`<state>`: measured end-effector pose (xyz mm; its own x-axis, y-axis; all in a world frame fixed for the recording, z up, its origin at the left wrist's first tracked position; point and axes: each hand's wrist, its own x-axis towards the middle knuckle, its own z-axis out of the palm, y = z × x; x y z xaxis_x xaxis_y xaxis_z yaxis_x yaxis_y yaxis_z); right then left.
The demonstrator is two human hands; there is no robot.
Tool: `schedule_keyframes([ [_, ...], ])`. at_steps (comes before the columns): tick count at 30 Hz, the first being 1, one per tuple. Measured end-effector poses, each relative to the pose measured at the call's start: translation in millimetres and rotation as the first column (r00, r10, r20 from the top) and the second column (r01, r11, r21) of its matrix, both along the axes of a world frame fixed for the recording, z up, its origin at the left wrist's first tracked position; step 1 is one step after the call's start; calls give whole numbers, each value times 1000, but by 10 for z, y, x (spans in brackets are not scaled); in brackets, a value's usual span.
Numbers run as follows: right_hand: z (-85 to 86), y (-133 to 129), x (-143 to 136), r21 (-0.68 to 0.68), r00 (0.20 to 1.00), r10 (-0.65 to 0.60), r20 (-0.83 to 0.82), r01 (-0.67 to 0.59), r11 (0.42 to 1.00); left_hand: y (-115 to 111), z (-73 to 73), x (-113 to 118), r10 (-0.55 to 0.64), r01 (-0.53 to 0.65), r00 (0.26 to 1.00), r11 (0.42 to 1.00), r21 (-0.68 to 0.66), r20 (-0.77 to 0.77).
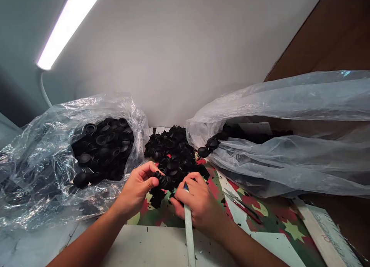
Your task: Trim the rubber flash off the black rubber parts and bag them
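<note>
The left grip [137, 190] pinches a ribbed black piece [163, 181] between thumb and fingers, just before a loose black heap [175, 149] on the patterned surface [271, 211]. The right grip [195, 203] is curled against a pale strip [189, 236]; whether it holds this cannot be told. The left bag [43, 143], clear and open-mouthed, contains many round black pieces [108, 143]; the right bag [289, 93] has some spilling from its mouth.

White light is cast by an overexposed lamp [71, 27] above and left of the left hand [135, 190]; the bag [54, 122] beside it is streaked with glare; the black heap [177, 149] beyond is dimly rendered.
</note>
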<state>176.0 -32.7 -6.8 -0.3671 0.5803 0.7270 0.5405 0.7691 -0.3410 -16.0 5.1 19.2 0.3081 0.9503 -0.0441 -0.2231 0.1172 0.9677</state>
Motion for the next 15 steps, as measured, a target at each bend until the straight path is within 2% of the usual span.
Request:
schedule_keyframes([
  [4, -37, 70, 90, -218, 999, 35, -5, -35, 975, 5, 4, -20, 12, -3, 994, 996, 84, -112],
  [8, 3, 69, 135, -342, 989, -66, -134, 16, 940, -9, 66, 26, 37, -10, 981, 989, 146, -189],
  [10, 30, 59, 123, -342, 973, -107, -205, 32, 939, -25, 94, 60, 68, -16, 962, 981, 193, -265],
  [15, 52, 45, 38, -211, 964, -68, -258, 12, 977, -86, 66, 117, 164, -9, 886, 941, 339, -433],
])
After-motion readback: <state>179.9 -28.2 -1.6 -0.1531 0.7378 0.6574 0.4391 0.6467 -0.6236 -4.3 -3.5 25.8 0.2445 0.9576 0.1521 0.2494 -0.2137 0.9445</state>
